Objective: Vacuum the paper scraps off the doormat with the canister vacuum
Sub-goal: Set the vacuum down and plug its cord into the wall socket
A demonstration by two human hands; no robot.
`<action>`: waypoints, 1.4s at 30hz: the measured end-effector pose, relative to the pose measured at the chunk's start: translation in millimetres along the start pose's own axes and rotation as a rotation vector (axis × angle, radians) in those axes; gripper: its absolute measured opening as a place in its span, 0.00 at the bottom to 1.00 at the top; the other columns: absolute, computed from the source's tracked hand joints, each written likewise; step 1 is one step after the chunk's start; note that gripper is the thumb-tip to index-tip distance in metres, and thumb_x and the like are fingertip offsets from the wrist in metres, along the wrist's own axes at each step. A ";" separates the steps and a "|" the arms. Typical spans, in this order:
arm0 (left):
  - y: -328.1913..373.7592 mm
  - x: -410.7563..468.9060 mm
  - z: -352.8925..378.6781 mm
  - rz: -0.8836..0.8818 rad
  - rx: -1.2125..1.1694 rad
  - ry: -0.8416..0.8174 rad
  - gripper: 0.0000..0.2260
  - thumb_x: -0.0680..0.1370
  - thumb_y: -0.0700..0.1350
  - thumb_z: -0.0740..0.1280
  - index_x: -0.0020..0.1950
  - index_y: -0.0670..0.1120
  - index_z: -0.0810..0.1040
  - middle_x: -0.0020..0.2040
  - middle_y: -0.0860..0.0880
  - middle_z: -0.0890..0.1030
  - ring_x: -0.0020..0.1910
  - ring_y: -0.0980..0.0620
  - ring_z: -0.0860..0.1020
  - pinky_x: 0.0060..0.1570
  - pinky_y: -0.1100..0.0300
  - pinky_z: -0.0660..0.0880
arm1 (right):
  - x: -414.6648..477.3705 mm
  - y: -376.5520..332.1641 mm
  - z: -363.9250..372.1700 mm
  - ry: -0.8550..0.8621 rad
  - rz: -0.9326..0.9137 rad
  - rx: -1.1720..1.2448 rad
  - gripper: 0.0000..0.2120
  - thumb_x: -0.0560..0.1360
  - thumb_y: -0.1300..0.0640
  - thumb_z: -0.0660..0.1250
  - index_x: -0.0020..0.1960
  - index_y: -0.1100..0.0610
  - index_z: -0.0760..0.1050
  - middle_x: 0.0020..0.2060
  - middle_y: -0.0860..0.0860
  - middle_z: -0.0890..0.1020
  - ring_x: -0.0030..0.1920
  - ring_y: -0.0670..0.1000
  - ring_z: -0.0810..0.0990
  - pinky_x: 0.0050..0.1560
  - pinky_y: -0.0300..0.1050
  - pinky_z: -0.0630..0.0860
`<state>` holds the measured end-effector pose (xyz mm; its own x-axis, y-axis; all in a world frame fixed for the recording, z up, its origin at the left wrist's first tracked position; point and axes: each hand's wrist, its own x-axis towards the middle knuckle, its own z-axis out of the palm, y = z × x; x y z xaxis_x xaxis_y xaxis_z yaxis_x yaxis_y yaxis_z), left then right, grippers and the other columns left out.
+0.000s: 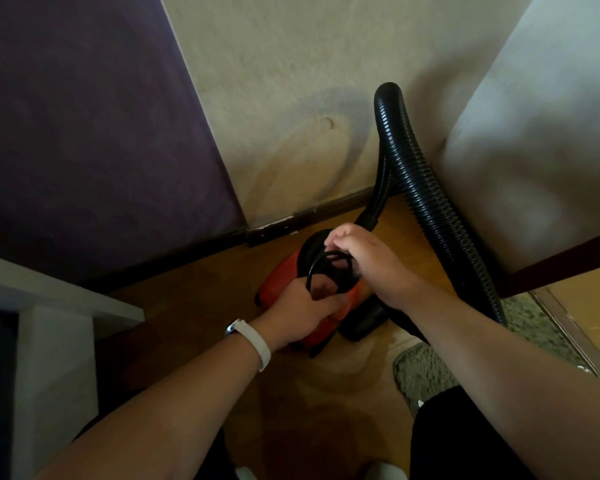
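An orange and black canister vacuum (278,275) sits on the wooden floor near the wall corner. Its ribbed black hose (416,174) arches up against the wall and comes down to the right. A coiled black power cord (321,268) lies over the vacuum's top. My left hand (302,310) grips the lower part of the coil. My right hand (364,258) pinches the cord at the coil's upper end. A grey-green shaggy doormat (426,372) lies at the lower right, partly hidden by my right arm. A small white scrap (420,403) shows at its near edge.
A purple panel (84,133) stands at the left and a stained cream wall (291,98) behind the vacuum. A white shelf edge (66,306) juts in at the lower left. A dark door frame and threshold (561,306) run along the right.
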<state>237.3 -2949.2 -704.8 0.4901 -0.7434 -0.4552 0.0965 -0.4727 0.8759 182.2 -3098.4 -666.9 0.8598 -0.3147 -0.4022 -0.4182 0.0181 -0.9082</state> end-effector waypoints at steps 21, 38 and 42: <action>-48.7 -21.3 -37.9 -0.105 0.225 0.095 0.12 0.81 0.51 0.66 0.43 0.44 0.78 0.39 0.41 0.78 0.40 0.45 0.77 0.42 0.56 0.71 | 101.6 38.9 1.4 -0.515 -0.378 -1.600 0.17 0.72 0.37 0.67 0.52 0.47 0.75 0.44 0.46 0.78 0.47 0.52 0.77 0.50 0.50 0.66; -41.8 -27.8 -118.9 -0.305 0.696 0.456 0.13 0.80 0.57 0.65 0.40 0.51 0.74 0.37 0.51 0.77 0.39 0.49 0.77 0.37 0.57 0.70 | 75.9 19.9 -52.6 -0.127 -0.317 -1.328 0.15 0.69 0.38 0.69 0.38 0.50 0.77 0.34 0.46 0.80 0.37 0.49 0.79 0.36 0.46 0.74; -33.2 -29.9 -128.2 -0.233 0.618 0.610 0.13 0.79 0.57 0.66 0.39 0.51 0.74 0.37 0.50 0.78 0.40 0.47 0.77 0.41 0.55 0.73 | 78.8 22.3 -62.8 -0.088 -0.326 -1.355 0.15 0.70 0.38 0.70 0.38 0.49 0.77 0.33 0.47 0.80 0.36 0.49 0.78 0.36 0.47 0.73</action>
<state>330.6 -2850.6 -699.8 0.9081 -0.3000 -0.2922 -0.1463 -0.8810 0.4499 222.3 -3182.5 -711.6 0.9663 -0.0665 -0.2489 -0.1096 -0.9804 -0.1635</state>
